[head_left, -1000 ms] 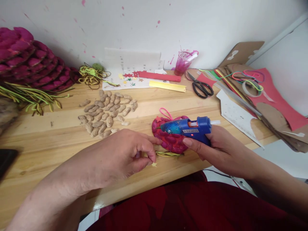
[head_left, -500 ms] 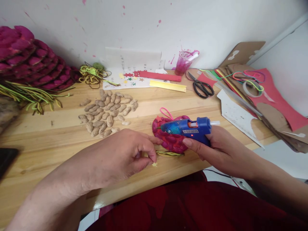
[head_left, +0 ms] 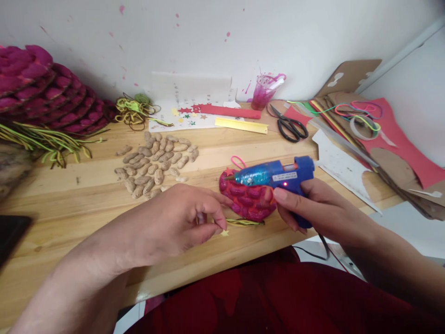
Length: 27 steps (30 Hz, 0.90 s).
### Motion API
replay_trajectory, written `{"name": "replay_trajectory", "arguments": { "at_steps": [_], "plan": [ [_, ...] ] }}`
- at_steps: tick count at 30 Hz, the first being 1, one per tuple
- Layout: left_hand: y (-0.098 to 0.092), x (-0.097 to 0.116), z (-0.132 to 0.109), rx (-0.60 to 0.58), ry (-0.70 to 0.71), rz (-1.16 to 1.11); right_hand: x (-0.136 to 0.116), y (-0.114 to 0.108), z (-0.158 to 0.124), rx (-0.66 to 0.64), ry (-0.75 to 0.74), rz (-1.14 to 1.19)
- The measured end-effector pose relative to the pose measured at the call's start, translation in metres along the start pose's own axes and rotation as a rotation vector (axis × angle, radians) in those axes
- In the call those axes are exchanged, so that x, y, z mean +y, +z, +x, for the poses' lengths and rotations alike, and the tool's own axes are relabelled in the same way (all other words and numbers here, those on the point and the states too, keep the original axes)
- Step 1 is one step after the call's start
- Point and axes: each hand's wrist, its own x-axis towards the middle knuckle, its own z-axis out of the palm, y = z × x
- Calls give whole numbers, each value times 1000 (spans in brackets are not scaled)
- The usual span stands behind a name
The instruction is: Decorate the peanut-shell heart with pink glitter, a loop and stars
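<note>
My right hand is wrapped round a blue glue gun, whose red light is lit. Its nozzle points left, over the upper left part of a magenta ornament made of painted peanut shells. A pink loop stands out at the ornament's top, and yellow-green cords lie along its lower edge. Between thumb and finger, my left hand pinches a small yellow star. Other fingers of that hand reach to the ornament's left edge. The gun hides part of the ornament's upper side.
Loose peanuts lie left of centre. Behind are a yellow strip, a red strip, scissors and a stained cup. Cardboard and red paper are piled at right. A large magenta peanut-shell piece stands at left.
The glue gun has shifted slightly right and up, with its handle now more visible. My left hand keeps its pinch on the star, which sits slightly higher in view.
</note>
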Motion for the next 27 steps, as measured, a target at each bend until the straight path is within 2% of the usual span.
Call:
{"name": "replay_trajectory", "arguments": {
  "at_steps": [2, 4, 8, 11, 17, 27],
  "plan": [
    [-3, -2, 2, 0, -22, -30, 6, 1, 5, 44, 2, 219],
    [-5, -7, 6, 63, -74, -44, 12, 3, 10, 100, -13, 386],
    [-5, -16, 15, 247, -210, 4, 22, 6, 19, 184, -49, 509],
    [1, -16, 21, 338, -244, -12, 28, 9, 21, 189, -40, 547],
    [8, -11, 27, 387, -302, -13, 37, 11, 21, 164, -91, 648],
    [10, -10, 33, 405, -352, -57, 39, 9, 19, 100, -106, 635]
  ]
}}
